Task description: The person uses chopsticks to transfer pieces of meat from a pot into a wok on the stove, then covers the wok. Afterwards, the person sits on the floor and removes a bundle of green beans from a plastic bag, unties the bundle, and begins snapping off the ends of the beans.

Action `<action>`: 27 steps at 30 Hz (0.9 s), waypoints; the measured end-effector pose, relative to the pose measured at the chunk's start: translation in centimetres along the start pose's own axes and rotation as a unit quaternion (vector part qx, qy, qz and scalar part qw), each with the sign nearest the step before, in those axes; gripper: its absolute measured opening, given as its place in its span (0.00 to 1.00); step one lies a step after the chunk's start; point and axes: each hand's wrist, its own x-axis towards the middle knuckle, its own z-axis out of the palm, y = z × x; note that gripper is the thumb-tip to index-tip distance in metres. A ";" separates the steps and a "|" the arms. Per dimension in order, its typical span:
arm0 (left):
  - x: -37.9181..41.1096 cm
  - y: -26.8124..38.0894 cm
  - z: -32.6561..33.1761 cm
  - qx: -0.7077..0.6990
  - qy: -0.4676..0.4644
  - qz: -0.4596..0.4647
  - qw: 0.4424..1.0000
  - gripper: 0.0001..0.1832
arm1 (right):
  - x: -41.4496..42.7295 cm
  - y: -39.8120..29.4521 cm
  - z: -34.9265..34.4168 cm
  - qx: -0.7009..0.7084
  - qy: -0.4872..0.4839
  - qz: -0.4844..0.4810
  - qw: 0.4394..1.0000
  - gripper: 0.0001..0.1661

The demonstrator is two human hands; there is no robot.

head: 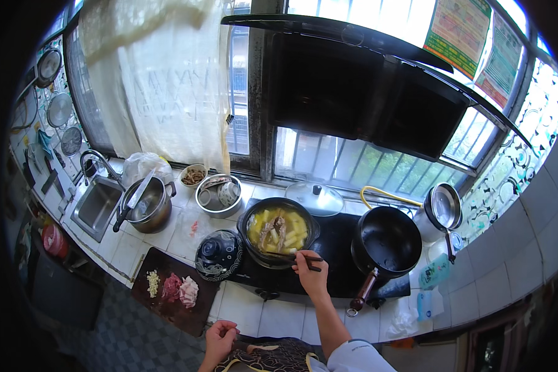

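Note:
My right hand [312, 274] grips a pair of dark chopsticks [315, 263]. Their tips reach over the near rim of a black pot [315, 229] on the gas stove. Yellowish broth fills the pot, with pale chunks [298, 227] and pieces of meat on the bone [281, 228] in it. Whether the tips touch the food is hard to see. Low before my apron [279, 355], my left hand [221, 338] hangs with its fingers curled in and nothing visible in them. The pot's dark patterned lid [219, 255] lies just left of the pot.
A cutting board [186, 321] carries minced garlic [153, 283] and sliced raw meat [188, 292]. A knife [139, 190] rests across a steel pot [156, 218] beside the sink [95, 209]. The wok [388, 239] sits on the right burner, handle towards me. A range hood [325, 88] hangs above.

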 end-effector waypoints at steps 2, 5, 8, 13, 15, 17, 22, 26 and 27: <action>-0.1 0.0 0.1 -0.004 -0.005 0.003 1.000 0.06 | 0.3 0.7 -0.3 -0.038 0.005 -0.019 0.999 0.08; -0.3 0.1 0.1 -0.009 0.000 0.005 1.000 0.06 | 0.9 1.6 -1.0 -0.057 0.037 -0.051 0.996 0.08; -0.3 0.0 -0.1 -0.005 0.007 0.003 1.000 0.06 | 1.1 0.8 -1.5 -0.046 0.054 -0.039 0.997 0.08; -0.6 -0.7 -0.5 -0.013 0.010 0.009 1.000 0.06 | 1.2 -1.1 -2.2 0.016 0.096 -0.027 0.995 0.07; -0.8 -0.4 -0.3 -0.013 0.009 0.010 1.000 0.06 | 1.9 -1.9 -2.2 0.016 0.136 -0.070 0.988 0.09; -0.9 -0.5 -0.3 -0.016 0.007 0.012 1.000 0.06 | 3.2 -0.8 -2.3 -0.028 0.184 -0.121 0.975 0.08; -0.9 -0.7 -0.3 -0.010 0.000 0.019 1.000 0.06 | 5.5 2.2 -1.1 -0.106 0.198 -0.180 0.958 0.06; -1.2 -0.7 -0.7 -0.005 0.013 0.016 1.000 0.06 | 5.2 3.2 0.1 -0.096 0.144 -0.152 0.973 0.06; -1.2 -0.9 -0.8 -0.004 0.018 0.014 1.000 0.06 | 5.0 3.0 0.3 -0.104 0.134 -0.149 0.974 0.07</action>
